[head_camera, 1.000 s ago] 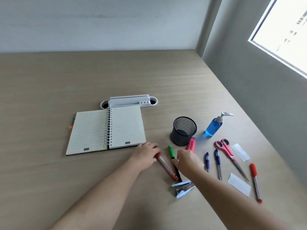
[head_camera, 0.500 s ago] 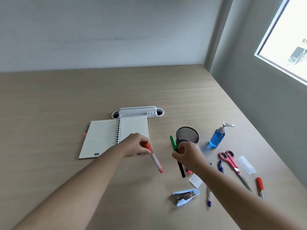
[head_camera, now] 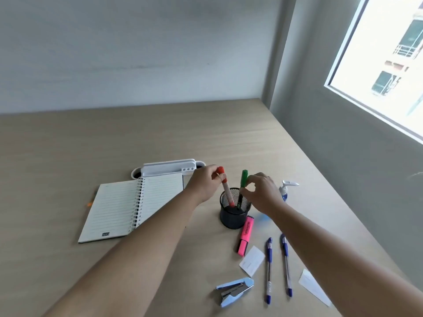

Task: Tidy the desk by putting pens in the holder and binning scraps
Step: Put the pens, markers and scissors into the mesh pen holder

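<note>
A black mesh pen holder (head_camera: pixel 233 215) stands mid-desk. My left hand (head_camera: pixel 204 184) grips a red-capped marker (head_camera: pixel 225 187) near its cap, its lower end inside the holder's mouth. My right hand (head_camera: pixel 261 193) pinches a green-capped marker (head_camera: pixel 242 184), also upright with its tip inside the holder. On the desk in front of the holder lie a pink highlighter (head_camera: pixel 245 235), two blue pens (head_camera: pixel 268 269) (head_camera: pixel 286 264) and two white paper scraps (head_camera: pixel 252 260) (head_camera: pixel 313 286).
An open spiral notebook (head_camera: pixel 128 205) lies to the left, a white desk organiser (head_camera: pixel 168 171) behind it. A blue stapler (head_camera: pixel 234 289) sits near the front. A blue sanitiser bottle (head_camera: pixel 286 187) is partly hidden behind my right hand. The wall runs along the desk's right edge.
Both hands lifted their markers off the desk and carried them to the holder. The markers now stand upright with their lower ends in its mouth. The camera tilted up.
</note>
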